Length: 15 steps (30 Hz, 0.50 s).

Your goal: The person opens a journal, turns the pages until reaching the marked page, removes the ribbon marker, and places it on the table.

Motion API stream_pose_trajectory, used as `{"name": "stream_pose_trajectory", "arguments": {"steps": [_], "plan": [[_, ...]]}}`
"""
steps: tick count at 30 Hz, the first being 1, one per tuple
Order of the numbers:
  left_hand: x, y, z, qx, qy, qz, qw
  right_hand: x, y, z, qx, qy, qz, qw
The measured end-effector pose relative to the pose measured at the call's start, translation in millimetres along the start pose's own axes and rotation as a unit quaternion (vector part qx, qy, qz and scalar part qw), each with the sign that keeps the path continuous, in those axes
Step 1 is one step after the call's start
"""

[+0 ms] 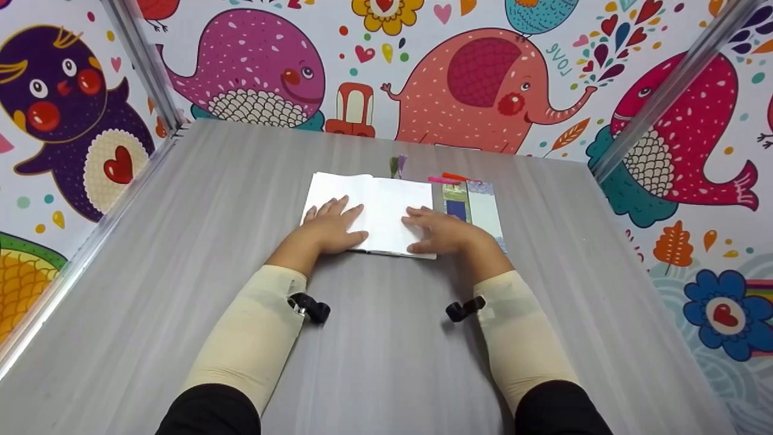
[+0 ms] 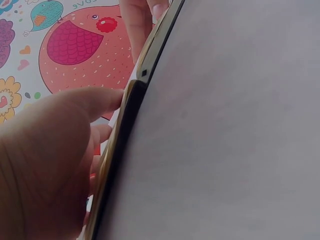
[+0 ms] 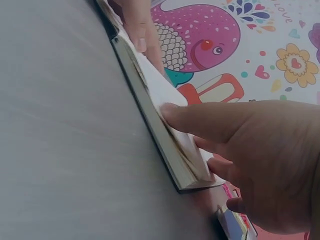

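A thick book (image 1: 389,211) with blank white pages lies spread open on the grey table. My left hand (image 1: 329,232) rests on the left page with its fingers spread and straight. Over the outer part of the right page lies my right hand (image 1: 444,232), its fingers reaching toward the fold. In the right wrist view, the right thumb (image 3: 175,115) touches the page near the lower edge, above the dark cover. The left wrist view shows the left thumb (image 2: 107,100) on the page close to the spine.
Right of the book lie a green and blue card (image 1: 456,208) and a pale card (image 1: 483,208). A pink pen (image 1: 444,180) and an orange pen (image 1: 455,176) are by their top. Green (image 1: 394,166) and purple tassels (image 1: 402,164) stick out behind the book. Cartoon-printed walls surround the table.
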<state>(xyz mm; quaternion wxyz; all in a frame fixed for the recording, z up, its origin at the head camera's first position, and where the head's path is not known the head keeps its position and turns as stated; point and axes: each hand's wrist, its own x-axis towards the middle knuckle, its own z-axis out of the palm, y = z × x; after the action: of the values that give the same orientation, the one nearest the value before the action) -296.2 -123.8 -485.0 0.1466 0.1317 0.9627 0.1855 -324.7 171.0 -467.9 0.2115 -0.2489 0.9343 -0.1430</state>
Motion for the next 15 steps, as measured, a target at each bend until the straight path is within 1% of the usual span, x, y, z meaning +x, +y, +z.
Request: {"name": "stream_pose_trajectory", "arguments": {"steps": [3,8,15], "plan": [[0.0,0.1,-0.1,0.001,0.000,0.000,1.0000,-0.6,0.8,-1.5,0.008,-0.006,0.005,0.9999],[-0.4,0.4,0.0,-0.007,0.001,-0.001,1.0000,-1.2,2.5,-4.3,0.002,-0.018,0.000,0.9998],[-0.5,0.3,0.1,-0.009,0.002,0.000,1.0000,-4.3,3.7,-7.0,0.035,-0.019,0.015,0.9991]]}}
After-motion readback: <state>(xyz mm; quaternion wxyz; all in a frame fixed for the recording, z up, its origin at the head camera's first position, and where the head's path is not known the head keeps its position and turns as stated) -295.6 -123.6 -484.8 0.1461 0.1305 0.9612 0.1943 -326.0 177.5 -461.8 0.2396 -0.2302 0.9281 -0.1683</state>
